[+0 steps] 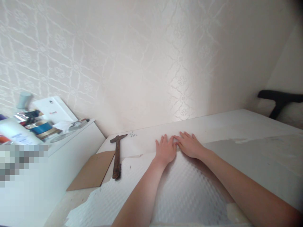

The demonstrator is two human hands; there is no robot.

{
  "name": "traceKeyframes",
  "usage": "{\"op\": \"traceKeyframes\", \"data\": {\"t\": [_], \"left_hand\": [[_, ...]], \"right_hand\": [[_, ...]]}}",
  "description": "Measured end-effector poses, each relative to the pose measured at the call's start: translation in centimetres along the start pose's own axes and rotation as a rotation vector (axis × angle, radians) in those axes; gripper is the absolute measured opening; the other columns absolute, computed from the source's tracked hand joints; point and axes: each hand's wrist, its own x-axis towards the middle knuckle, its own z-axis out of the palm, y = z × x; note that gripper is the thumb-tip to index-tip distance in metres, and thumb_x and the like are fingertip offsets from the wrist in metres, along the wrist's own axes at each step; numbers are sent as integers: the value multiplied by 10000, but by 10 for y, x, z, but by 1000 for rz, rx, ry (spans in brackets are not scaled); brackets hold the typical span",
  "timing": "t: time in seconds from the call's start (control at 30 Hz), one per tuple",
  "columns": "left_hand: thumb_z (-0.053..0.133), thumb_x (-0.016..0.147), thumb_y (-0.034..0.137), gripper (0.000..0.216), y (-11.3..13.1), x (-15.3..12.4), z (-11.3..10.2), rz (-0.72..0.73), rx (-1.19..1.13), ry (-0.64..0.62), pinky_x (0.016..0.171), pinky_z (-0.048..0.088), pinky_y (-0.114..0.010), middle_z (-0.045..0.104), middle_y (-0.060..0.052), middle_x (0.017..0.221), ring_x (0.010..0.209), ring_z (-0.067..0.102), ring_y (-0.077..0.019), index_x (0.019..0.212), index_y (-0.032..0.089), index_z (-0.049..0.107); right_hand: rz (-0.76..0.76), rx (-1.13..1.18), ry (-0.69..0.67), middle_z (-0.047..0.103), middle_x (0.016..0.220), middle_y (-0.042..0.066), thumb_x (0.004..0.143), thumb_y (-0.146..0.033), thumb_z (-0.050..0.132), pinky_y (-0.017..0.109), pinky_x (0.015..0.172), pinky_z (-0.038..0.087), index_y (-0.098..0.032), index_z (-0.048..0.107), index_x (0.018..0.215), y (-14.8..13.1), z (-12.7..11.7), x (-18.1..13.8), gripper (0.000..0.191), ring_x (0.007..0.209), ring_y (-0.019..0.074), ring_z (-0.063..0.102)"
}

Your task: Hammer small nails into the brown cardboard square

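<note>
My left hand (pixel 166 149) lies flat with its fingers spread, at the far edge of a textured white sheet (pixel 189 189) that looks like bubble wrap. Beside it, my right hand (pixel 189 144) is also flat and open, its thumb and forefinger side touching or nearly touching the left. Both palms rest where the sheet meets the white tabletop (pixel 220 126). Left of my hands lies a hammer (pixel 116 157) with a dark wooden handle, its head toward the wall. Several small metal bits (pixel 133 134), perhaps nails, are scattered near the hammer head.
A brown board (pixel 93 170) lies left of the hammer. Farther left, a white cabinet (pixel 78 148) carries a white box (pixel 55 108), a roll of blue tape (pixel 41 127) and a bottle (pixel 17 130). Patterned wall (pixel 142 78) rises behind; a black chair part (pixel 279 96) stands at right.
</note>
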Motion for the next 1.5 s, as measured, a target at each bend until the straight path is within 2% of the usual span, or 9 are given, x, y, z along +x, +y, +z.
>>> {"op": "traceKeyframes", "data": {"t": [1.5], "left_hand": [[187, 945, 375, 486, -1, 1, 3, 15, -22, 28, 1045, 250, -571, 329, -180, 1448, 1348, 280, -318, 1376, 207, 335]], "right_hand": [[-10, -1, -5, 352, 1443, 180, 931, -304, 254, 570, 1006, 273, -211, 377, 1403, -1, -1, -1, 496, 1320, 352, 299]]}}
